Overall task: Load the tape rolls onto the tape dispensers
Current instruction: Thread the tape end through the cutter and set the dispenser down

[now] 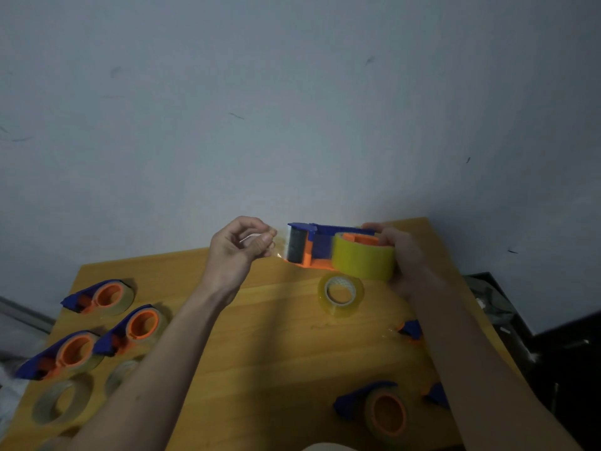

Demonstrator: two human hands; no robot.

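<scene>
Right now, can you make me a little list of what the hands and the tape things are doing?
left hand: pinches the clear tape end at the dispenser's front
right hand: holds the dispenser at its yellow tape roll
loose roll: lies flat on the table
loaded dispensers: three at left, one near

Wooden table (260, 336). Three loaded tape dispensers (107, 296) lie at left, loose tape rolls (61, 402) near them. One roll (340, 293) lies centre; another loaded dispenser (377, 406) near front.
</scene>
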